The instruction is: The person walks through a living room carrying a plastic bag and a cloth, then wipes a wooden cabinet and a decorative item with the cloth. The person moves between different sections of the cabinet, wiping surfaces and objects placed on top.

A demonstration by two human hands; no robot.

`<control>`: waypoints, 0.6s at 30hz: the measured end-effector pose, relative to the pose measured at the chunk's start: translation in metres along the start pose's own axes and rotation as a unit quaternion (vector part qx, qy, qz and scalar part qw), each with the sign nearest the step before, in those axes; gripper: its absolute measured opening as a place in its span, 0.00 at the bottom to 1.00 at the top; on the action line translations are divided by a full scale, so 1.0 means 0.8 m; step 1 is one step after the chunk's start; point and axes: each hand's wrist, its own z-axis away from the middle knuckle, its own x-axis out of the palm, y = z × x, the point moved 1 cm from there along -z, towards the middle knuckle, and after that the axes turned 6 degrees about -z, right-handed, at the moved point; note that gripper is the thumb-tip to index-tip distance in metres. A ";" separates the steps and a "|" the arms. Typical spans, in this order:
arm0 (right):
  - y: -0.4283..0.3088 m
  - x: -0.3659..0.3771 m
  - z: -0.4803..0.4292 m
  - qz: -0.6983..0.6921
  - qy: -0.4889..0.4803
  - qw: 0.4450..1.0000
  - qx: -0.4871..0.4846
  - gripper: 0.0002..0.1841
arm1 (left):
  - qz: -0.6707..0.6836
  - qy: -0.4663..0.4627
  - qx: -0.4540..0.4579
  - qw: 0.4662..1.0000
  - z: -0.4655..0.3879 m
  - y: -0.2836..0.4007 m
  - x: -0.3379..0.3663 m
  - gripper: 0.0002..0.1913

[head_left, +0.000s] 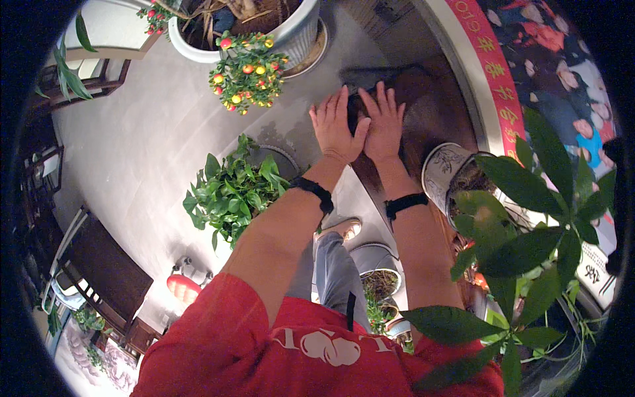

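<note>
My left hand (pixel 336 128) and my right hand (pixel 386 125) lie side by side, palms down, with the fingers extended and somewhat apart. The left thumb reaches across to touch the right hand. Under and between them is a black, cloth-like item (pixel 354 105), mostly hidden by the hands. It is on or just over a dark wooden surface (pixel 441 106). What lies beneath my palms is hidden. Each wrist wears a black band. Just right of my right hand stands a patterned ceramic pot (pixel 441 166) with soil.
A big white planter (pixel 302 37) stands ahead, with a small red-and-yellow fruited plant (pixel 248 72) beside it. A leafy green plant (pixel 235 191) is on the left. Broad leaves (pixel 526 248) overhang the right side. A framed group photograph (pixel 555 74) borders the wood. A red-seated stool (pixel 183 289) stands farther left.
</note>
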 end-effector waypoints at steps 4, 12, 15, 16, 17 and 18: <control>-0.020 -0.010 0.040 -0.019 -0.060 0.998 -0.024 0.32 | 0.052 -0.068 0.033 0.996 0.000 -0.016 -0.003 0.44; -0.027 -0.040 0.217 -0.071 -0.132 0.988 0.025 0.32 | -0.081 -0.159 0.153 0.972 0.038 -0.008 -0.048 0.40; 0.007 -0.065 0.309 -0.079 -0.113 0.988 0.075 0.32 | -0.107 -0.238 0.176 0.949 0.084 0.014 -0.057 0.39; 0.017 -0.074 0.339 -0.081 -0.104 0.987 0.089 0.32 | -0.113 -0.264 0.180 0.941 0.103 0.023 -0.059 0.38; 0.025 -0.082 0.366 -0.100 -0.065 0.987 0.104 0.32 | -0.120 -0.285 0.191 0.932 0.122 0.032 -0.060 0.39; 0.033 -0.085 0.387 -0.081 -0.067 0.987 0.121 0.33 | -0.127 -0.298 0.203 0.924 0.141 0.042 -0.061 0.40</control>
